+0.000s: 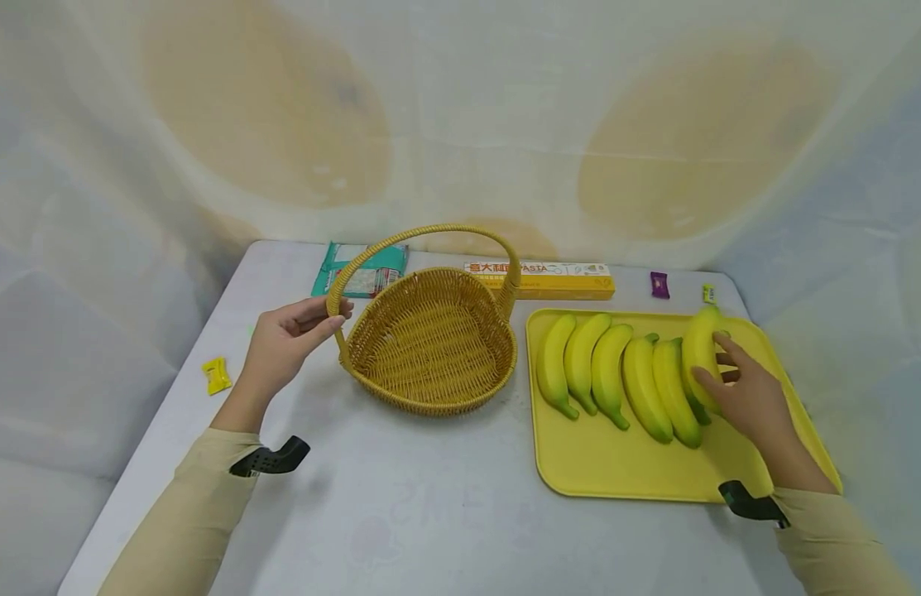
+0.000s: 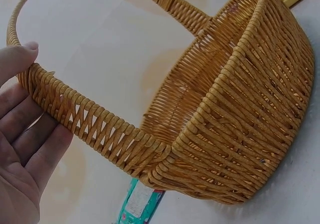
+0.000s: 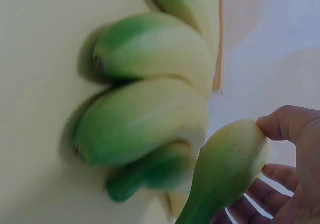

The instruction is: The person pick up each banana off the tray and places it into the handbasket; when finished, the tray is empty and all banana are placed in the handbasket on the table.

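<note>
My left hand (image 1: 285, 339) holds the left side of the handle of a yellow-brown wicker basket (image 1: 430, 352). In the left wrist view the thumb lies on one side of the woven handle (image 2: 95, 124) and the fingers lie on the other. Nothing lies in the basket. Over on the right, my right hand (image 1: 746, 393) pinches a banana (image 3: 225, 164) between thumb and fingers, above the right end of a row. Several more bananas (image 1: 609, 364) lie side by side on a yellow tray (image 1: 602, 476). One under the held banana is partly hidden.
Behind the basket lie a teal packet (image 1: 366, 269) and a yellow pasta box (image 1: 564, 283). A purple wrapped sweet (image 1: 659, 285) and a small green-yellow one (image 1: 709, 293) sit beyond the tray. A yellow sweet (image 1: 217, 376) is near the table's left edge. Pale cloth hangs around the table.
</note>
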`<state>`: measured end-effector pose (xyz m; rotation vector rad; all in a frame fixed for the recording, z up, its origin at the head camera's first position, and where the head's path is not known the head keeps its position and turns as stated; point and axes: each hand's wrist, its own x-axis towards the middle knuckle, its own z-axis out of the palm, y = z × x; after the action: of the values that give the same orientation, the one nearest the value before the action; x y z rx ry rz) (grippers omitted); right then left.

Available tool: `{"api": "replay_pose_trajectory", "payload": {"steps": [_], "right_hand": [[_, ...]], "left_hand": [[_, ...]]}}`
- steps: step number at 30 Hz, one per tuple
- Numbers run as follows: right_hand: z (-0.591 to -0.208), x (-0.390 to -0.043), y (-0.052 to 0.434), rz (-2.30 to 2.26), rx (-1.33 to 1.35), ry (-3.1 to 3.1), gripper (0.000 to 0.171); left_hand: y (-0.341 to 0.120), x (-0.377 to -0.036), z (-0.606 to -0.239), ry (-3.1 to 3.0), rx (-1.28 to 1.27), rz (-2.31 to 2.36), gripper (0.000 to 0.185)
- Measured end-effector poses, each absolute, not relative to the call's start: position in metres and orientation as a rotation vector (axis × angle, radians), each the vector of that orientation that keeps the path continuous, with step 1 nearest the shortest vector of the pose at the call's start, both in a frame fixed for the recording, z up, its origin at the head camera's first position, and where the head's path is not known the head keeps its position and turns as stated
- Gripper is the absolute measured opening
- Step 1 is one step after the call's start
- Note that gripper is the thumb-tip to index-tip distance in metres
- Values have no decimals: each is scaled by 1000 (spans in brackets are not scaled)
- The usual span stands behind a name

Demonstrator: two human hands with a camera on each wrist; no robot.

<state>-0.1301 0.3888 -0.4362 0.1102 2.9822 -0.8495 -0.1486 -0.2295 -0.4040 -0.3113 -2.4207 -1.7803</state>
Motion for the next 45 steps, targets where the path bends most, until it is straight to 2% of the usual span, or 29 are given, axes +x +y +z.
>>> {"api": "replay_pose_trajectory", "payload": {"steps": [16, 32, 45], "right_hand": [[-417, -131, 327, -853, -190, 2918, 70], [-378, -127, 258, -816, -538, 2750, 65], [-366, -148, 191, -825, -767, 2616, 65]], "left_hand": [[-229, -148, -406, -2425, -280, -1776, 36], [-227, -148, -404, -2423, -270, -1785, 37], [-228, -148, -405, -2426, -266, -1780, 35]]}}
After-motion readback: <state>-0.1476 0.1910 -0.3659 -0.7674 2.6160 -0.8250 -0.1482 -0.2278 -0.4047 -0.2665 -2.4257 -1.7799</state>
